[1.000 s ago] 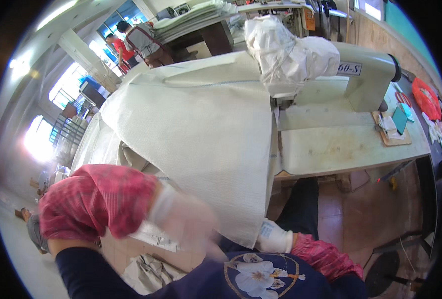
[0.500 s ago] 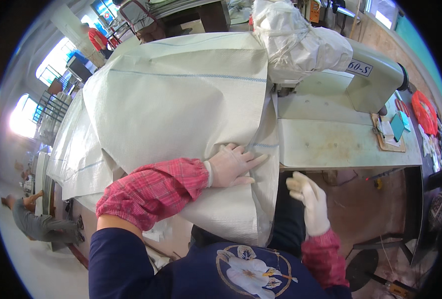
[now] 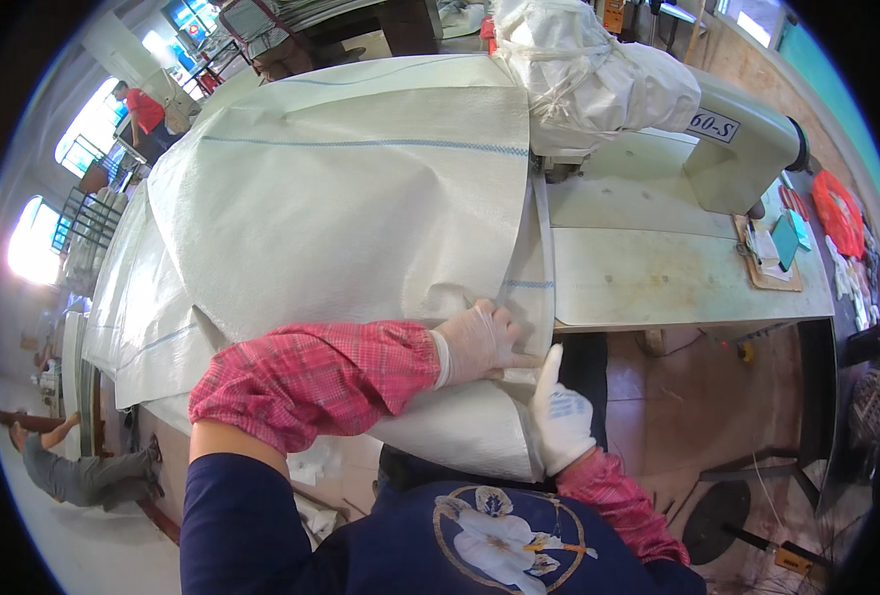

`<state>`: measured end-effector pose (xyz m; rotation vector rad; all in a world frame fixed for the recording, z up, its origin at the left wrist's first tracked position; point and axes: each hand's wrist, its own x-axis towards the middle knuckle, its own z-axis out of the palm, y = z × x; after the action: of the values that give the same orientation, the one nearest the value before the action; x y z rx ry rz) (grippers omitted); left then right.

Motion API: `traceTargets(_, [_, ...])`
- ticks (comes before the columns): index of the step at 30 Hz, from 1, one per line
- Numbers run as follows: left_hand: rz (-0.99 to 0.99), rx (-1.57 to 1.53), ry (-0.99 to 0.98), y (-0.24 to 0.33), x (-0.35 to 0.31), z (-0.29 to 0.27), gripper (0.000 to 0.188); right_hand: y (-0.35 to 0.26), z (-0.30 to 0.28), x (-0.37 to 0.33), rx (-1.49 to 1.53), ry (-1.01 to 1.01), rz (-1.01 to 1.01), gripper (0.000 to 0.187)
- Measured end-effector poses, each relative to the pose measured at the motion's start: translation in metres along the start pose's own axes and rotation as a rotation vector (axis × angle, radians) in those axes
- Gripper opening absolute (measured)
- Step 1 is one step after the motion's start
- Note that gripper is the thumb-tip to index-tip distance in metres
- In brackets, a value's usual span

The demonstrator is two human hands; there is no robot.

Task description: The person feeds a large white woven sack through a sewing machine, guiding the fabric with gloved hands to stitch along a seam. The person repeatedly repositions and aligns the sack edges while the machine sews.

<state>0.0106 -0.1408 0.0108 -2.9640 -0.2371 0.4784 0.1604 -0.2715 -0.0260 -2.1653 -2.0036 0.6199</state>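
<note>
A large white woven plastic sheet [image 3: 341,213] with blue stripe lines spreads across the sewing machine table and hangs over its front edge toward my lap. My left hand [image 3: 474,343], in a thin pale glove, rests on the sheet near its right edge, fingers curled into the material. Just right of it and lower, my right hand [image 3: 565,421], in a white glove with a blue patterned palm, is closed at the sheet's right edge, one digit pointing up along it. Its other fingers are partly hidden.
A sewing machine [image 3: 742,149], its head wrapped in white plastic [image 3: 584,74], stands at the back right. A clipboard [image 3: 765,256] and a red bag [image 3: 838,213] lie at the table's right. Two people [image 3: 144,111] [image 3: 88,466] are off to the left.
My left hand has moved slightly right and curled its fingers, which were spread flat before. My right hand has come left from beside the sheet to its edge.
</note>
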Motion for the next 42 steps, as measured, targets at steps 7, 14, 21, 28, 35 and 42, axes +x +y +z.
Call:
traceTargets(7, [-0.084, 0.08, 0.352, -0.102, -0.019, -0.004, 0.058, -0.005, -0.002, 0.009, -0.273, -0.13, -0.11, 0.076])
traceTargets(14, [-0.316, 0.553, -0.292, -0.186, -0.074, -0.023, 0.015, 0.011, -0.046, 0.17, -0.233, -0.061, -0.093, 0.056])
traceTargets(21, [0.05, 0.102, 0.365, -0.013, -0.136, -0.167, 0.013, -0.028, -0.088, 0.265, -0.508, 0.033, -0.1, 0.04])
traceTargets(28, [0.367, -0.346, 0.18, 0.116, -0.062, -0.18, 0.019, -0.035, -0.034, 0.12, -0.29, 0.286, -0.907, 0.035])
traceTargets(35, [0.114, 0.049, 0.313, 0.013, 0.026, -0.116, 0.047, 0.02, 0.013, -0.022, 0.574, -0.56, -0.805, 0.032])
traceTargets(42, [-0.103, -0.2, 0.253, -0.008, -0.015, 0.018, 0.075, 0.025, -0.053, -0.042, 0.899, -0.019, -0.453, 0.021])
